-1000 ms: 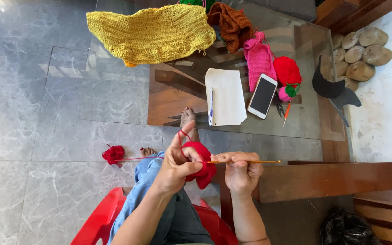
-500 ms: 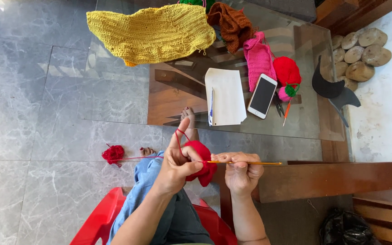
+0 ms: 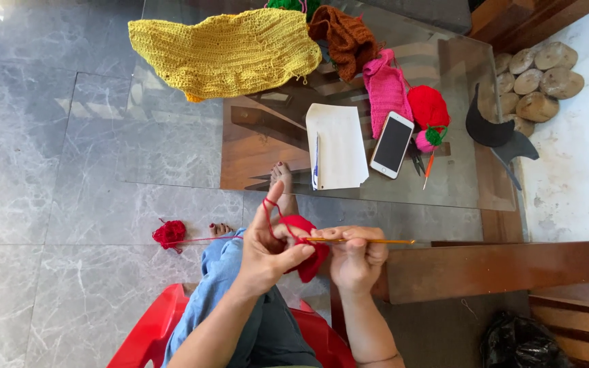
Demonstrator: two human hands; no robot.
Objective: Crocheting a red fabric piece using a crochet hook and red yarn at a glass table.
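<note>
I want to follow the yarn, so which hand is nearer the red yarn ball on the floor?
Left. The left hand sits just right of the red yarn ball; the right hand, gripping the crochet hook, lies farther beyond it.

surface point(image 3: 172, 157): glass top
on it: yellow crochet point(image 3: 226, 51), brown crochet point(image 3: 345, 37), pink crochet point(image 3: 384, 88), paper point(image 3: 339, 144), pen point(image 3: 317, 160), phone point(image 3: 392, 144)
floor point(image 3: 28, 170): red yarn ball point(image 3: 170, 234)

Single head-worn view, looking steeply down from above the seated person, hands close at lower centre, glass table point(image 3: 172, 163) farther off toward top edge, floor point(image 3: 35, 204) filling left side
</note>
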